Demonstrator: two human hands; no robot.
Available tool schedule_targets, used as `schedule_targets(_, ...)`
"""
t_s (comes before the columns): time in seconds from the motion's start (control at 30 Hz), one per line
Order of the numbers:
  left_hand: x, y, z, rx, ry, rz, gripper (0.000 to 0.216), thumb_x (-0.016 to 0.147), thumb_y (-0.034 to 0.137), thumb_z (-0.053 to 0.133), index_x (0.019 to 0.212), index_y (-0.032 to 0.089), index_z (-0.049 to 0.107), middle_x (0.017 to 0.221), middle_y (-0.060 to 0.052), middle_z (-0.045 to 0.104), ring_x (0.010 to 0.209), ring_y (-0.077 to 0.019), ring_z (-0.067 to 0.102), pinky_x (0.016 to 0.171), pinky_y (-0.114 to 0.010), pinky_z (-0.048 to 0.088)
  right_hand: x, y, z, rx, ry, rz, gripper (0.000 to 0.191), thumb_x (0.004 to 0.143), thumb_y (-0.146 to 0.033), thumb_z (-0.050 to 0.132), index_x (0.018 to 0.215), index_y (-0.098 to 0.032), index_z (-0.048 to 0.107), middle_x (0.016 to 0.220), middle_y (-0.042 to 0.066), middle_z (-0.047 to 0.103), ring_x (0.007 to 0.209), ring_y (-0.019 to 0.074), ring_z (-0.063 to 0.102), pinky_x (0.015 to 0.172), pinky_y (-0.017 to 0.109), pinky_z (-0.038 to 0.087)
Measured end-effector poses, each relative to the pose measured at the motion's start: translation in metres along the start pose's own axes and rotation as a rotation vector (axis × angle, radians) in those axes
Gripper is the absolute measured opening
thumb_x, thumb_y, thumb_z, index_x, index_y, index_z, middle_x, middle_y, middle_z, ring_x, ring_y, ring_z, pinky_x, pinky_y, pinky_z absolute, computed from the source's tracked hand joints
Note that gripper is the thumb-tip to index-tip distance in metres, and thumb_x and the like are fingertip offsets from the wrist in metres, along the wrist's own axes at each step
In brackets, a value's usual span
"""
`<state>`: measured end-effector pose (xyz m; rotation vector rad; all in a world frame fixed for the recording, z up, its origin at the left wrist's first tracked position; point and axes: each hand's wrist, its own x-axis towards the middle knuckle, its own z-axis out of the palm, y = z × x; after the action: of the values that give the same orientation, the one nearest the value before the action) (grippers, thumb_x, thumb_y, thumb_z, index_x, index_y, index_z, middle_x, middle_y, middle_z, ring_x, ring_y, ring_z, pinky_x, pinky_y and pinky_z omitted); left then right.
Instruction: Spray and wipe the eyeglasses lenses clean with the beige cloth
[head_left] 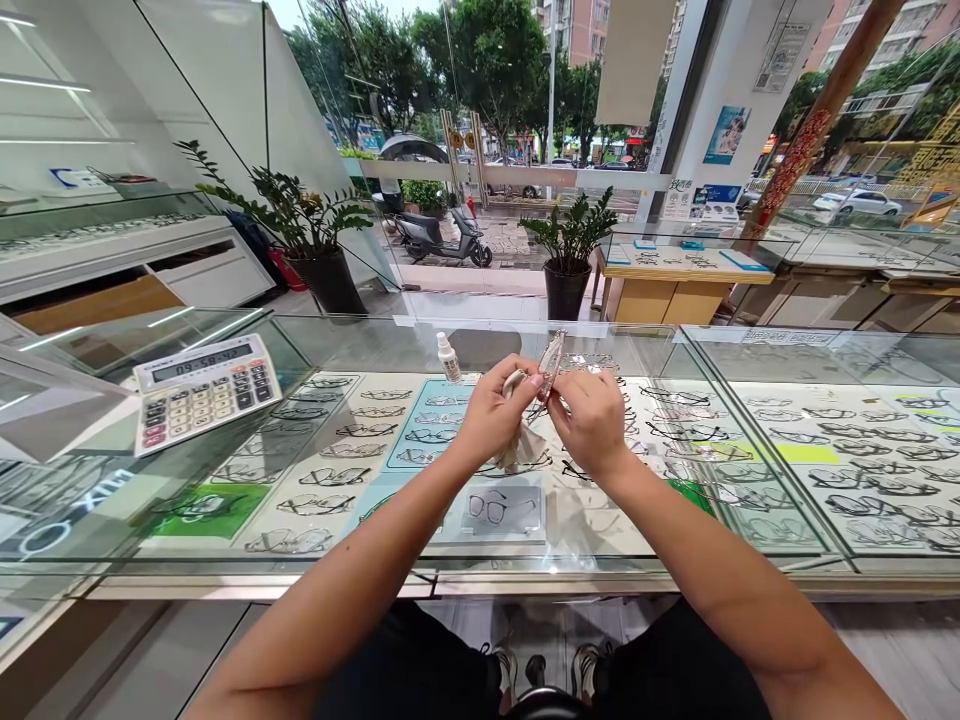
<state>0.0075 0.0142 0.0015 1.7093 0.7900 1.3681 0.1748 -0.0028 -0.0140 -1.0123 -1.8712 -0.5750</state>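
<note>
Above the glass display counter, both my hands are close together around a pair of eyeglasses (pixel 553 355). My left hand (pixel 495 405) is closed, with a pale cleaning cloth (pixel 523 450) bunched in it and hanging below the fingers. Its thumb presses near the frame. My right hand (pixel 592 418) pinches the eyeglasses from the other side, its fingertips partly hidden. One lens side points up and away from me. A small white spray bottle (pixel 448 357) stands on the glass top, beyond my left hand.
Under the glass of the counter (pixel 352 558) lie rows of spectacle frames (pixel 367 430). A large calculator (pixel 208 390) sits at the left. Past the counter are two potted plants (pixel 566 245) and a window wall. A low wooden display table (pixel 682 285) stands at the right.
</note>
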Motion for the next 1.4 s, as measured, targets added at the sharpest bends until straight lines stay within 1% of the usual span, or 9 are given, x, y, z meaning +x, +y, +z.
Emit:
schedule_targets(0.2,0.000,0.000,-0.002,-0.006,-0.015,0.000,0.021,0.100,0.039,0.068,0.090,0.021,0.063,0.084,0.001,0.065,0.078,-0.0147,0.056,0.077,-0.027,0.045,-0.001,-0.001,0.002,-0.030,-0.019,0.012,0.024,0.106,-0.021,0.057,0.084,-0.022,0.063,0.074,0.002,0.072,0.071,0.0204,0.059,0.072,0.038,0.032)
schedule_targets(0.3,-0.002,0.005,-0.001,0.001,-0.034,0.025,0.024,0.100,0.041,0.068,0.088,0.020,0.063,0.079,0.001,0.063,0.072,-0.0144,0.055,0.071,-0.027,0.044,0.000,0.005,0.003,0.034,-0.074,0.101,0.022,0.104,-0.023,0.060,0.082,-0.021,0.064,0.075,0.003,0.072,0.071,0.0205,0.060,0.073,0.039,0.032)
schedule_targets(0.47,-0.001,0.004,-0.001,0.035,0.076,0.070,0.026,0.100,0.042,0.070,0.087,0.021,0.062,0.083,0.000,0.063,0.076,-0.0154,0.057,0.073,-0.028,0.045,0.010,0.013,-0.001,0.606,-0.060,0.500,0.015,0.100,-0.028,0.064,0.087,-0.022,0.068,0.079,-0.001,0.072,0.071,0.0159,0.062,0.074,0.034,0.043)
schedule_targets(0.53,0.000,0.002,-0.002,0.041,0.119,0.096,0.024,0.100,0.041,0.069,0.088,0.021,0.063,0.085,-0.001,0.063,0.078,-0.0156,0.057,0.076,-0.029,0.045,0.013,0.011,-0.004,0.846,-0.083,0.573,0.016,0.098,-0.034,0.067,0.087,-0.023,0.070,0.079,-0.001,0.071,0.072,0.0155,0.062,0.072,0.032,0.047)
schedule_targets(0.63,0.002,-0.001,-0.003,0.063,0.149,0.128,0.021,0.101,0.040,0.068,0.091,0.021,0.064,0.094,-0.002,0.063,0.085,-0.0167,0.059,0.080,-0.030,0.046,0.016,0.005,-0.004,0.987,-0.129,0.602,0.016,0.092,-0.038,0.075,0.089,-0.023,0.073,0.080,-0.001,0.071,0.072,0.0151,0.061,0.071,0.031,0.049)
schedule_targets(0.9,0.003,0.000,-0.006,0.157,0.111,0.162,0.020,0.098,0.041,0.072,0.095,0.022,0.068,0.107,-0.006,0.069,0.105,-0.0216,0.065,0.097,-0.034,0.051,0.016,0.003,-0.003,0.948,-0.080,0.656,0.017,0.090,-0.037,0.073,0.082,-0.022,0.071,0.075,0.000,0.070,0.068,0.0147,0.058,0.067,0.031,0.049)
schedule_targets(1.1,0.003,-0.002,-0.008,0.160,0.170,0.042,0.021,0.098,0.042,0.070,0.093,0.021,0.069,0.104,-0.006,0.075,0.087,-0.0187,0.065,0.078,-0.030,0.049,0.012,0.021,-0.004,0.531,0.055,0.638,0.020,0.098,-0.041,0.066,0.091,-0.023,0.069,0.060,-0.003,0.065,0.053,0.0147,0.055,0.061,0.032,0.044)
schedule_targets(1.27,0.001,-0.001,-0.006,0.270,0.169,0.036,0.023,0.098,0.041,0.071,0.091,0.020,0.071,0.080,-0.001,0.070,0.063,-0.0130,0.048,0.062,-0.027,0.036,0.012,0.041,-0.003,0.310,0.184,0.550,0.027,0.102,-0.045,0.065,0.119,-0.024,0.063,0.106,0.009,0.082,0.082,0.0231,0.073,0.081,0.041,0.053)
schedule_targets(1.4,-0.001,-0.001,-0.004,0.277,0.120,0.064,0.025,0.099,0.044,0.071,0.094,0.020,0.073,0.081,-0.001,0.072,0.068,-0.0148,0.056,0.066,-0.028,0.042,0.009,0.037,0.004,0.323,0.171,0.554,0.073,0.082,-0.057,0.087,0.133,-0.024,0.046,0.134,0.018,0.071,0.115,0.0325,0.069,0.097,0.049,0.054)
